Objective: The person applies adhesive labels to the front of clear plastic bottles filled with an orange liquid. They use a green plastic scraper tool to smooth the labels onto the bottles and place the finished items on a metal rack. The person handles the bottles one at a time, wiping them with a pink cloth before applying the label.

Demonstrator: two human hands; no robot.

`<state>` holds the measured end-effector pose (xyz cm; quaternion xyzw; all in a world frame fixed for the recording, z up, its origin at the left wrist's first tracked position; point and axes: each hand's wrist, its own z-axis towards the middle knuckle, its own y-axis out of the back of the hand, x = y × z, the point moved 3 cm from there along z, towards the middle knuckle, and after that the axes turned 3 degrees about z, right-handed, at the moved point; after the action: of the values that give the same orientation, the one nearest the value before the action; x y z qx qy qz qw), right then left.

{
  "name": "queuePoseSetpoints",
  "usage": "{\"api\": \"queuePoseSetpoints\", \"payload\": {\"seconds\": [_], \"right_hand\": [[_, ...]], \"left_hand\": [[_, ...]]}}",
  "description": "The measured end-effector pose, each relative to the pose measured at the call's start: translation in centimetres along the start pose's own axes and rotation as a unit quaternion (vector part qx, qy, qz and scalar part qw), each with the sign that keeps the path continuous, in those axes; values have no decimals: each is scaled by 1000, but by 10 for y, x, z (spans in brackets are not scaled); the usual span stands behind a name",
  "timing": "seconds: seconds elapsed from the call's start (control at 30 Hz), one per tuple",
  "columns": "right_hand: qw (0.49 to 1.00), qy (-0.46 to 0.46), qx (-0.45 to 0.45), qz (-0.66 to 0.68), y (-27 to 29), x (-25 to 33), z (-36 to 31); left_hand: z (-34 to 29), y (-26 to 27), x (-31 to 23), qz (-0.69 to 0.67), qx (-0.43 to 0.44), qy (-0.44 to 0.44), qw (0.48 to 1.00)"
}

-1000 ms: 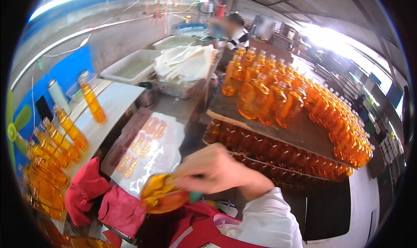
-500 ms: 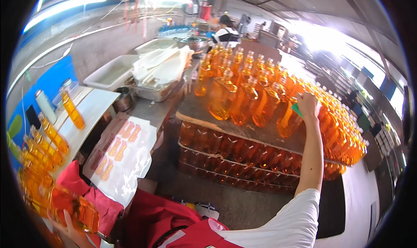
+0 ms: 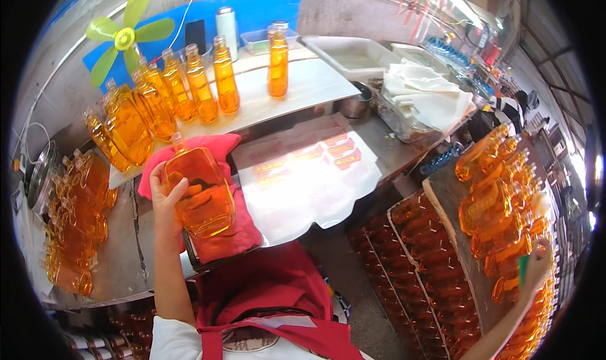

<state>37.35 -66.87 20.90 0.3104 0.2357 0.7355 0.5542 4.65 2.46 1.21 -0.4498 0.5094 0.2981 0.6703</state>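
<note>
My left hand (image 3: 165, 194) is wrapped round a flat glass bottle (image 3: 203, 199) of amber liquid, its neck pointing up and away. The bottle is over a red-pink cloth (image 3: 243, 230) at the bench's front. At the far right my right hand (image 3: 538, 264) is closed on a small flat green piece (image 3: 523, 270), beside the amber bottles (image 3: 489, 202) on a stacked board. Whether those fingers also touch a bottle neck is hard to see. Right of the cloth lies a glossy white sheet (image 3: 284, 212) with several orange-red labels on it.
Several amber bottles (image 3: 202, 92) stand on a white shelf board (image 3: 315, 85), near a green fan (image 3: 124, 38) and a pale flask (image 3: 226, 32). More bottles (image 3: 79, 215) crowd the left. A metal pot (image 3: 356, 101) and a tub with white sheets (image 3: 426, 85) sit behind. A person (image 3: 510, 111) works far right.
The view has swung left. My left hand still holds the bottle, now in front of me at the cloth. My right hand stays by the board of bottles with the green piece.
</note>
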Motion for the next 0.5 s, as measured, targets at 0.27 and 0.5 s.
{"api": "queuePoseSetpoints", "payload": {"seconds": [0.27,0.5], "right_hand": [[813,321,375,308,-230,351,-113],[631,386,639,210,-250,427,-158]], "left_hand": [[27,39,47,-25,-29,91,995],[23,42,39,-16,-36,49,998]]}}
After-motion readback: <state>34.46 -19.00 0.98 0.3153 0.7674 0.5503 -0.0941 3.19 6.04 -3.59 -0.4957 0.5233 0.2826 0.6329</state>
